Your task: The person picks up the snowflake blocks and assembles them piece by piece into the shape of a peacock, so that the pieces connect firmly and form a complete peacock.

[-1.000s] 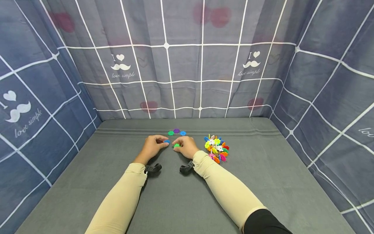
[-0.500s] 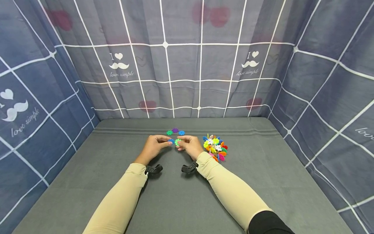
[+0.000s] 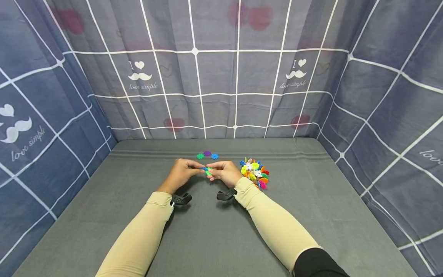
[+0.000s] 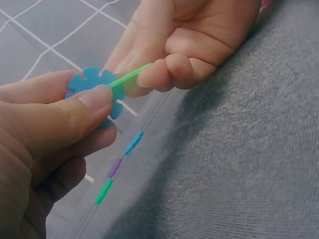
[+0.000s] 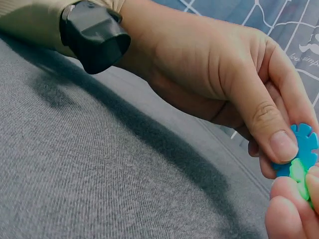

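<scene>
My left hand (image 3: pixel 180 175) pinches a blue notched plastic snowflake disc (image 4: pixel 90 78) between thumb and fingers. My right hand (image 3: pixel 226 173) pinches a light green snowflake disc (image 4: pixel 130 75), seen nearly edge-on in the left wrist view. The green disc meets the blue one's edge at an angle; a thumb hides part of the contact, so I cannot tell how deep it sits in a notch. In the right wrist view, the left thumb lies on the blue disc (image 5: pixel 305 138), and right fingertips (image 5: pixel 286 216) are beside the green piece (image 5: pixel 298 175).
Beyond the hands, a green disc (image 3: pixel 200 156), a purple disc (image 3: pixel 207 153) and a blue disc (image 3: pixel 214 156) lie in a shallow arc on the grey cloth (image 3: pixel 207 231). A pile of mixed-colour discs (image 3: pixel 255 172) lies right of the right hand. Grid-patterned curtains (image 3: pixel 218 73) enclose the table.
The two hands have come together, bringing the blue and green discs from apart into contact. The green disc has turned from facing up to a tilt. The arc and pile have stayed put.
</scene>
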The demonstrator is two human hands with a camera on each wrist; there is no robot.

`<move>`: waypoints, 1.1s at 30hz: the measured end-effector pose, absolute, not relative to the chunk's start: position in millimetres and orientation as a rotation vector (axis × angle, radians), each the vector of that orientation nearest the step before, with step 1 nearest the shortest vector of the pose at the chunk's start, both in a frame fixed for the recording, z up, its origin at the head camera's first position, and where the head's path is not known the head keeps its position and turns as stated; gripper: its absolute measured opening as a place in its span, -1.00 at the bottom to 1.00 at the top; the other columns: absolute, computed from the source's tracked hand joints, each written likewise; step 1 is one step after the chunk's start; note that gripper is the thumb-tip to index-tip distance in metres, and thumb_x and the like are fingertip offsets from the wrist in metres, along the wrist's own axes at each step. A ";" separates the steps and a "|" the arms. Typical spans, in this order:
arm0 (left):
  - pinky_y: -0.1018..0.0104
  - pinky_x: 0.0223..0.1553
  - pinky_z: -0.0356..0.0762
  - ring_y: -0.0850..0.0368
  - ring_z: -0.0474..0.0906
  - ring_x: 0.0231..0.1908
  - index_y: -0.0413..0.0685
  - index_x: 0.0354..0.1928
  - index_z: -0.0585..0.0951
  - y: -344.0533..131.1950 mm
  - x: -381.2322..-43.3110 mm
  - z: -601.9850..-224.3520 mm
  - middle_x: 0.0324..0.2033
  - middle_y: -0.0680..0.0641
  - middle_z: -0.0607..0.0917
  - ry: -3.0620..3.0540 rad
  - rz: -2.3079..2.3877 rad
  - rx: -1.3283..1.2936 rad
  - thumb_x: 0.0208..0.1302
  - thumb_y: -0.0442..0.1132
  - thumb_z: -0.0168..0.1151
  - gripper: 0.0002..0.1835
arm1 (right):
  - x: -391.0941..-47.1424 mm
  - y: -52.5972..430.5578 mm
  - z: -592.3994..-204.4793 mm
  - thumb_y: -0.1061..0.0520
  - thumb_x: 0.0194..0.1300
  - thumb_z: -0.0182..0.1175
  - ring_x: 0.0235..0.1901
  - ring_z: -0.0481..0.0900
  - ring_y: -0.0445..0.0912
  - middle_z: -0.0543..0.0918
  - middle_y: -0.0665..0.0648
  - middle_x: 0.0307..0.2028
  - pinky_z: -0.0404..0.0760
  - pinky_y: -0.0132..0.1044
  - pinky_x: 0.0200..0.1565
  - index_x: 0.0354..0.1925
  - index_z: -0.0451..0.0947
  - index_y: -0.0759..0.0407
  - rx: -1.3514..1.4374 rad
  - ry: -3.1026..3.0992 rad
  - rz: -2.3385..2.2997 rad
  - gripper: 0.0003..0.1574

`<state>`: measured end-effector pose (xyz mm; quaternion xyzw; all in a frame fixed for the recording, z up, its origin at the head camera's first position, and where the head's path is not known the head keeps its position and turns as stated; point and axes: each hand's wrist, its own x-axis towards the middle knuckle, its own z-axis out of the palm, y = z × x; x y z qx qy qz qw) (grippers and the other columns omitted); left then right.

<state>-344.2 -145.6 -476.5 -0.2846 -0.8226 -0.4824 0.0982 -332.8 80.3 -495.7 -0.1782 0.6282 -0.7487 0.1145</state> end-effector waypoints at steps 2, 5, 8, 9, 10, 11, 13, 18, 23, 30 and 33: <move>0.35 -0.32 0.64 0.15 0.73 -0.28 -0.05 -0.27 0.88 -145.2 -343.5 -475.7 -0.33 0.10 0.83 -2.432 -1.412 -0.855 0.15 -0.30 0.64 -0.89 | -331.7 80.7 -495.5 0.52 0.49 0.13 -0.31 0.77 -0.08 0.70 0.51 -0.06 0.76 -0.19 -0.16 0.24 0.49 0.65 -0.525 1.845 -2.186 -0.61; 0.30 -0.27 0.66 0.15 0.73 -0.26 -0.04 -0.24 0.88 -146.1 -343.4 -474.4 -0.31 0.10 0.83 -2.457 -1.385 -0.852 0.17 -0.28 0.63 -0.88 | -330.7 79.2 -496.8 0.51 0.50 0.13 -0.30 0.77 -0.07 0.71 0.48 -0.06 0.76 -0.17 -0.15 0.23 0.51 0.63 -0.506 1.843 -2.212 -0.62; 0.19 -0.16 0.67 0.12 0.72 -0.21 -0.03 -0.12 0.87 -148.1 -343.5 -472.9 -0.22 0.08 0.83 -2.519 -1.331 -0.843 0.21 -0.21 0.63 -0.79 | -329.6 75.2 -498.8 0.51 0.50 0.15 -0.29 0.77 -0.05 0.73 0.39 -0.10 0.76 -0.15 -0.12 0.22 0.52 0.62 -0.454 1.840 -2.280 -0.62; 0.13 -0.12 0.68 0.09 0.72 -0.19 -0.05 -0.05 0.85 -149.0 -343.8 -472.6 -0.16 0.05 0.82 -2.542 -1.306 -0.839 0.21 -0.19 0.62 -0.73 | -329.2 73.7 -499.4 0.51 0.49 0.16 -0.29 0.77 -0.04 0.73 0.36 -0.13 0.76 -0.14 -0.12 0.22 0.52 0.62 -0.432 1.842 -2.313 -0.62; 0.07 -0.09 0.68 0.04 0.71 -0.16 -0.07 0.02 0.83 -149.9 -344.5 -472.4 -0.09 0.01 0.81 -2.562 -1.288 -0.832 0.22 -0.18 0.62 -0.67 | -329.2 72.0 -500.0 0.52 0.48 0.16 -0.28 0.76 -0.02 0.72 0.33 -0.16 0.76 -0.14 -0.11 0.22 0.51 0.63 -0.404 1.840 -2.349 -0.62; 0.01 -0.06 0.67 -0.01 0.71 -0.14 -0.10 0.09 0.80 -150.4 -345.9 -472.6 -0.04 -0.04 0.80 -2.577 -1.271 -0.817 0.24 -0.17 0.61 -0.61 | -329.1 70.5 -500.4 0.53 0.47 0.16 -0.28 0.76 -0.01 0.70 0.31 -0.18 0.76 -0.13 -0.10 0.21 0.50 0.65 -0.381 1.840 -2.385 -0.61; -0.09 0.04 0.62 -0.12 0.68 -0.03 -0.16 0.21 0.72 -150.3 -351.6 -473.9 0.09 -0.13 0.75 -2.599 -1.195 -0.783 0.30 -0.18 0.56 -0.53 | -328.9 67.9 -500.4 0.55 0.44 0.18 -0.27 0.76 0.03 0.65 0.30 -0.22 0.76 -0.11 -0.10 0.18 0.48 0.67 -0.327 1.851 -2.460 -0.62; -0.23 0.36 0.27 -0.31 0.40 0.34 -0.23 0.40 0.55 -143.9 -374.4 -481.8 0.35 -0.27 0.55 -2.737 -0.819 -0.688 0.55 -0.24 0.26 -0.54 | -327.0 62.8 -499.0 0.53 0.40 0.23 -0.27 0.79 0.10 0.61 0.31 -0.25 0.76 -0.10 -0.13 0.04 0.53 0.56 -0.185 2.002 -2.511 -0.75; -0.26 0.23 0.37 -0.32 0.45 0.29 -0.11 0.33 0.66 -133.8 -389.8 -482.4 0.34 -0.17 0.59 -2.823 -0.460 -0.658 0.56 -0.27 0.24 -0.62 | -324.4 63.0 -497.6 0.48 0.42 0.24 -0.28 0.80 0.13 0.61 0.27 -0.28 0.77 -0.17 -0.19 -0.06 0.56 0.44 -0.123 2.270 -2.392 -0.85; -0.15 0.03 0.59 -0.20 0.68 -0.04 -0.23 -0.02 0.79 -124.7 -401.2 -476.0 -0.12 -0.21 0.79 -2.708 -0.511 -0.692 0.34 -0.37 0.48 -0.80 | -321.5 69.9 -495.0 0.34 0.42 0.36 -0.27 0.75 0.00 0.76 0.17 -0.21 0.73 -0.18 -0.22 0.03 0.74 0.25 -0.165 2.912 -2.008 -0.77; -0.06 -0.01 0.62 -0.14 0.68 -0.13 -0.30 0.00 0.75 -126.2 -399.5 -476.2 -0.21 -0.21 0.75 -2.720 -0.699 -0.694 0.32 -0.41 0.48 -0.76 | -320.0 72.3 -495.3 0.27 0.43 0.38 -0.26 0.72 -0.04 0.80 0.12 -0.18 0.69 -0.15 -0.22 0.10 0.78 0.17 -0.210 3.017 -1.893 -0.71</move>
